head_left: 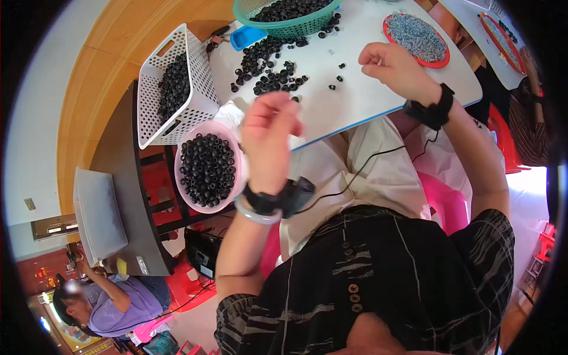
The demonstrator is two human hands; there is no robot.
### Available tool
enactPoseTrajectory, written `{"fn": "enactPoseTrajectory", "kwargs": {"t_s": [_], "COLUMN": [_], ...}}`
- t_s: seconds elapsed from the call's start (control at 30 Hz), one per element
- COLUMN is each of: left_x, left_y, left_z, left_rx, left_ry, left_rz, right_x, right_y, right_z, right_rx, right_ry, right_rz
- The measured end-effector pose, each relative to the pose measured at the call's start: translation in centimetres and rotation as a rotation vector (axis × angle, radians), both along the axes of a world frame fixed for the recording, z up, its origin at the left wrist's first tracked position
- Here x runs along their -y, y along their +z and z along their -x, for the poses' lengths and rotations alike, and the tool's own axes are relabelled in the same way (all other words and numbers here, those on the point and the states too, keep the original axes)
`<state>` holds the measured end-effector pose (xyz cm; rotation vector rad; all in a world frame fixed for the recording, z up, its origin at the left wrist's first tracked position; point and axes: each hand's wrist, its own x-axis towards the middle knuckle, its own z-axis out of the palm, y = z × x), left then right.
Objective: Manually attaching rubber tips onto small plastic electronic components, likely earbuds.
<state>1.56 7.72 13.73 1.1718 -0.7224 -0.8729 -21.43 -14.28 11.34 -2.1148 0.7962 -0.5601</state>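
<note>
My left hand (269,133) hangs in front of the table's near edge, beside a pink bowl (239,177) of round black plastic pieces (207,168). Its fingers curl in toward the thumb and look slightly blurred; anything between them is hidden. Above the white table (331,112), my right hand (393,68) is closed, thumb and fingertips together, and I cannot make out what they hold. Just left of it lie a few small black pieces (340,78). A larger spread of loose black pieces (272,80) covers the table beyond my left hand.
A white perforated basket (201,77) of black parts stands at left. Farther back are a green basket (296,26) and a blue tray (247,38). A red tray (438,63) holds small metal parts (416,36). Cables run from my wristbands. Other people sit lower left and far right.
</note>
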Motion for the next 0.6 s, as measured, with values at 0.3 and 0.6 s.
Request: {"fn": "enactPoseTrajectory", "kwargs": {"t_s": [0.3, 0.6], "left_x": [-1.6, -0.7], "left_y": [-5.8, -4.1], "left_z": [3.3, 0.6], "left_rx": [-0.071, -0.144], "left_ry": [-0.269, -0.208], "left_rz": [-0.179, -0.11], "right_x": [3.6, 4.3], "right_y": [-2.9, -3.9], "right_z": [-6.5, -8.3], "right_rx": [-0.251, -0.289], "right_ry": [0.065, 0.087], "right_rz": [0.383, 0.436]}}
